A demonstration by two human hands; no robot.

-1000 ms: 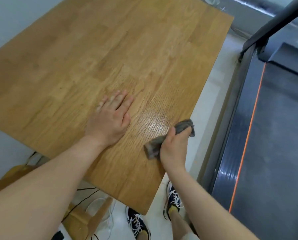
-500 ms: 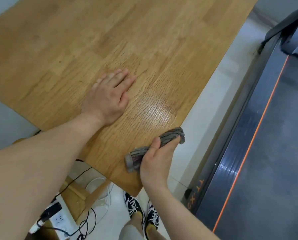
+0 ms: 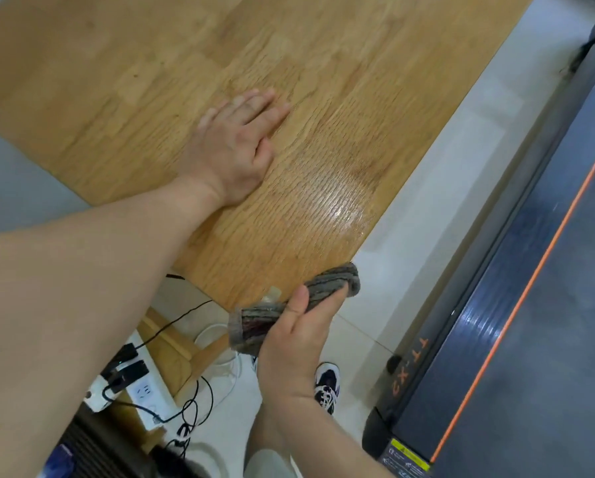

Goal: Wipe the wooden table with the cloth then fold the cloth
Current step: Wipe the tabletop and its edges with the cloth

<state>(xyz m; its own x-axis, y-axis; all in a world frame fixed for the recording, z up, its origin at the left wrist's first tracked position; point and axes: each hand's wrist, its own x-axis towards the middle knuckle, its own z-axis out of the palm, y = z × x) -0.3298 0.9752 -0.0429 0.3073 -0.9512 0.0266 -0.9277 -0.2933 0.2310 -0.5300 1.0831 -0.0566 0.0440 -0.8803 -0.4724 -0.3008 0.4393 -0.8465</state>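
Pale tiled floor (image 3: 423, 208) runs along a dark treadmill (image 3: 561, 339) — an orange stripe (image 3: 511, 317) edges its belt. At lower left, a white power strip (image 3: 144, 391) with black plugs and tangled cables (image 3: 189, 414).

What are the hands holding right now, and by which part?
Right hand grips the bunched cloth around its middle; left hand rests flat on the table, holding nothing.

The wooden table (image 3: 151, 98) runs out past the top edge of the frame, so its far end is unseen. Near the lower centre, the right hand (image 3: 299, 339) covers the middle of the cloth (image 3: 337, 276), and its wrist hides part of a shoe (image 3: 327, 384). At the lower right, the yellow label (image 3: 408, 455) on the treadmill (image 3: 530, 305) is too small to read.
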